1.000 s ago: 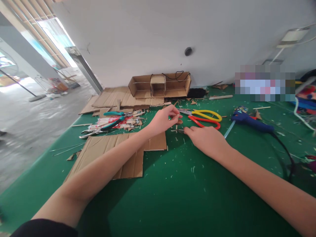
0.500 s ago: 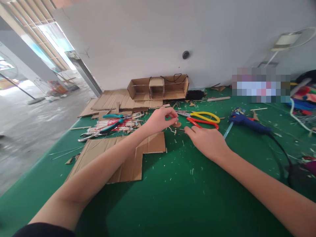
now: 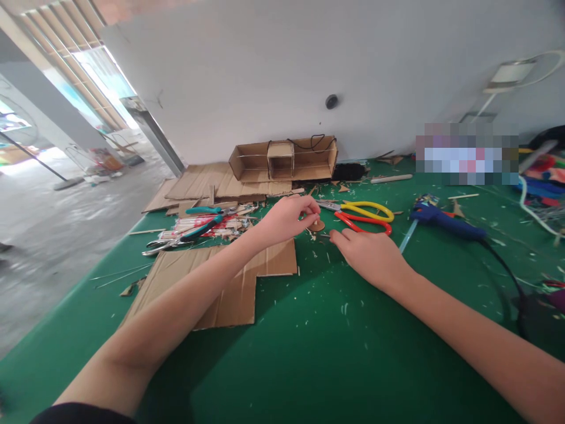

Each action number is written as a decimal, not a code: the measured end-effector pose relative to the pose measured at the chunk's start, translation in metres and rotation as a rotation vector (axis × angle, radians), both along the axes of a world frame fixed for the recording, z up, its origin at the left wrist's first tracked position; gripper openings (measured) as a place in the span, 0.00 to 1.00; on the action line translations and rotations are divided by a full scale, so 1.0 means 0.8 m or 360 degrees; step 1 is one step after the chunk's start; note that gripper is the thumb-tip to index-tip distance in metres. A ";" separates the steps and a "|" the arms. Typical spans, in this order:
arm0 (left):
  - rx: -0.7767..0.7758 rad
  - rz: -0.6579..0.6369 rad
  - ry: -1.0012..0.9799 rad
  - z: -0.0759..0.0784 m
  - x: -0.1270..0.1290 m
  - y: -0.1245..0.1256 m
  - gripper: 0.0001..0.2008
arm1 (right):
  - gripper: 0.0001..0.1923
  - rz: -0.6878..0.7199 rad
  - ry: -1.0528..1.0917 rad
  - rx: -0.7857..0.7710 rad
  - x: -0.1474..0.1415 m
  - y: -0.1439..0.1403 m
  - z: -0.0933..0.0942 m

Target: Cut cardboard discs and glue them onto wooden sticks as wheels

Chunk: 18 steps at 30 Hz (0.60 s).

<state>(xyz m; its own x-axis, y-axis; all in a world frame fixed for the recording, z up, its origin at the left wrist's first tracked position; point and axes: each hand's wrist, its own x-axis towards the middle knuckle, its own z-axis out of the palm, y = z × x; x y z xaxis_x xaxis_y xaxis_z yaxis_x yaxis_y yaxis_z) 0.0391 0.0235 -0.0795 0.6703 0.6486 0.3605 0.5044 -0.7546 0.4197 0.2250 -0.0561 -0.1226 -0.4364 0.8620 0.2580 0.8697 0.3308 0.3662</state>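
My left hand (image 3: 291, 218) is closed in a pinch at a small round brown disc (image 3: 316, 226), which seems to be cardboard. A small pale piece shows between the fingertips and the disc. Just to the right, my right hand (image 3: 368, 256) is closed, palm down, near the table. A thin metal tool (image 3: 324, 236) pokes out from its fingertips toward the disc; the rest of it is hidden under the hand. Behind both hands lie scissors (image 3: 364, 213) with one yellow and one red handle.
Cut cardboard (image 3: 229, 300) lies under my left forearm. Pliers with teal handles (image 3: 205, 221) rest on red-and-white packets. A cardboard box with compartments (image 3: 282, 160) stands against the wall. To the right lies a blue glue gun (image 3: 448, 219) with its cord. Scraps litter the green table (image 3: 318, 353).
The view has shifted slightly. The brown disc shows a little more fully below my left fingertips. Both hands keep nearly the same place and grip.
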 end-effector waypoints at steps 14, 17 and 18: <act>-0.0127 0.0107 -0.0107 -0.003 0.005 -0.004 0.05 | 0.11 -0.0107 0.0056 -0.0071 -0.007 -0.001 0.006; -0.0144 0.0111 -0.0107 -0.003 0.004 -0.005 0.05 | 0.12 -0.0090 0.0046 -0.0157 -0.009 0.000 0.004; -0.0139 0.0114 -0.0094 -0.003 0.004 -0.005 0.05 | 0.13 -0.0090 0.0046 -0.0164 -0.009 -0.001 0.003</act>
